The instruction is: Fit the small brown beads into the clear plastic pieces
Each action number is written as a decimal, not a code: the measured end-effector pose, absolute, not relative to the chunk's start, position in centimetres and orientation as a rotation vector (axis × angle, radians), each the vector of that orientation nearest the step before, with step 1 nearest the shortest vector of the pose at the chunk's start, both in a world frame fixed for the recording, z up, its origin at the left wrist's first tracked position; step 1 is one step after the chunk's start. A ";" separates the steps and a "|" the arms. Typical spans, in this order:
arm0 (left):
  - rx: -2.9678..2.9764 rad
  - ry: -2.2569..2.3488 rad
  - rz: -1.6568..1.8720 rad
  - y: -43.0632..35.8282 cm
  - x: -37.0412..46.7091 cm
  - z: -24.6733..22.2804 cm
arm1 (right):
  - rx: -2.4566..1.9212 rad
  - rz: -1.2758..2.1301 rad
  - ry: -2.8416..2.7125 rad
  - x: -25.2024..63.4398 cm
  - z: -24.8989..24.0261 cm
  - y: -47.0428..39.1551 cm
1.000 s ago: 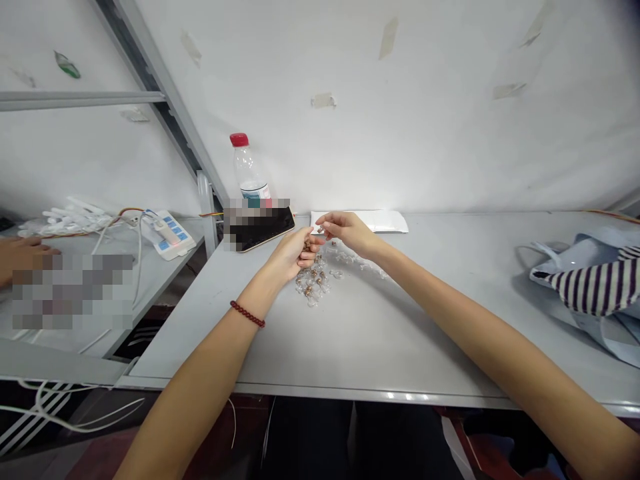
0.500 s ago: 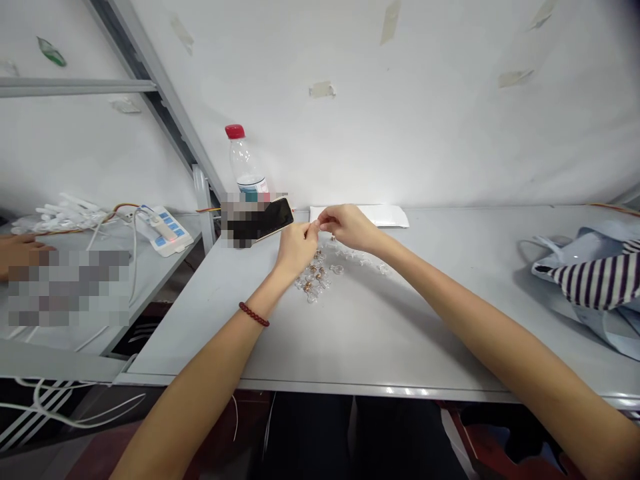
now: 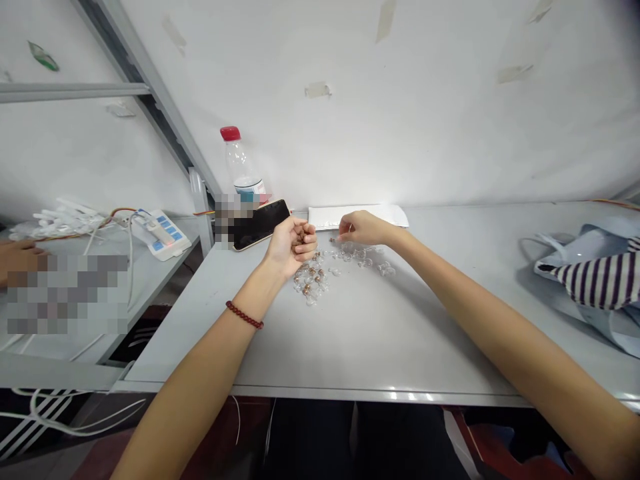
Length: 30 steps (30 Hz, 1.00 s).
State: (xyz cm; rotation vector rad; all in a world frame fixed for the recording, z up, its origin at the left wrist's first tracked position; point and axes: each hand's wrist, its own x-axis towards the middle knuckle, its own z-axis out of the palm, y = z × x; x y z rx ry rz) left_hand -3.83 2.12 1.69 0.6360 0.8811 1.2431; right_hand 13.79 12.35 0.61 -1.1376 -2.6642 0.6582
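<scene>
My left hand [image 3: 294, 245], palm turned up with fingers curled, has small brownish pieces in it; it is above the left part of the table, beside the phone [image 3: 260, 225]. Below it lies a pile of small clear pieces with brown parts [image 3: 311, 280]. My right hand [image 3: 357, 229] is over the back of the scattered clear pieces [image 3: 357, 255], fingertips bent down and close together near a small brown piece. Whether anything is between those fingertips is too small to tell. Behind it lies a white flat packet [image 3: 325, 217].
A bottle with a red cap [image 3: 243, 163] stands against the wall behind the phone. At the right lies a striped cloth with a bag [image 3: 595, 280]. On the left table are a power strip [image 3: 167, 237], white items [image 3: 67, 217] and another person's hand [image 3: 23, 260].
My hands were touching at the fingertips and have moved apart. The left one has turned palm up with curled fingers. The right one has shifted right and lowered toward the clear pieces.
</scene>
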 end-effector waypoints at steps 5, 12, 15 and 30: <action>0.630 1.062 1.120 2.6 -3.9 1.0 | -0.965 0.541 -2.723 12.8 -1.0 12.4; 0.720 1.187 1.071 2.6 -3.6 0.3 | -0.791 0.734 -2.494 12.1 0.5 10.5; 0.789 1.145 1.099 2.3 -3.5 0.6 | -0.652 0.915 -2.430 11.7 1.5 9.5; 0.613 1.068 1.420 2.6 -4.3 1.8 | -1.106 0.589 -2.629 13.8 0.6 12.1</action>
